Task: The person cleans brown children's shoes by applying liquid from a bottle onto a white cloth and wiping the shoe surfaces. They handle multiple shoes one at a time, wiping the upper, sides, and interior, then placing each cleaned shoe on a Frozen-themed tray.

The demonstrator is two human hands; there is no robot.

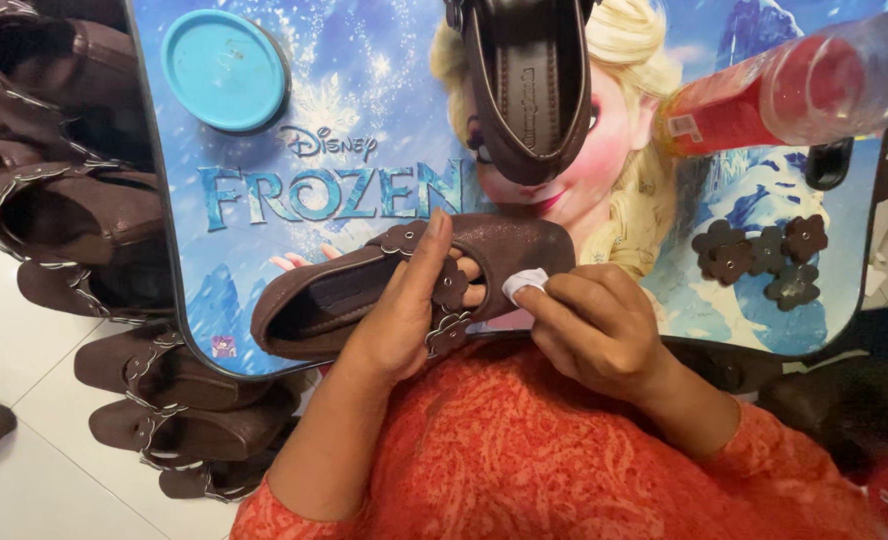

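Head view: the left hand [404,310] clamps a brown shoe [404,285] across its strap, thumb on top and fingers curled under, so this grip is closed tight on the shoe. The shoe lies on its side just above the person's lap, at the near edge of the desk [364,150], toe pointing toward the right hand [599,325]. That hand's grip is pinched shut on a small white pad [526,283], pressed against the toe right beside the left thumb.

To my eye the pad should move in short, firm strokes while the left grip keeps the shoe from rolling; the flower trims [451,305] under the left fingers look easy to snag, so the pad is best kept clear of them.

The shoe looks like grainy, matte faux leather with a rounded toe and a metal buckle. Beyond both grips a second shoe [529,85] rests sole-down on the glossy, printed desk top. Far to the left of the left grip lies a round, smooth blue lid [226,70]. Above the right grip a clear bottle [774,95] with red liquid lies tilted, and right of that grip sit loose flowers [759,255] of the same brown stuff. More brown shoes [74,210] are heaped on the white tiled floor [24,480], left of the left grip.
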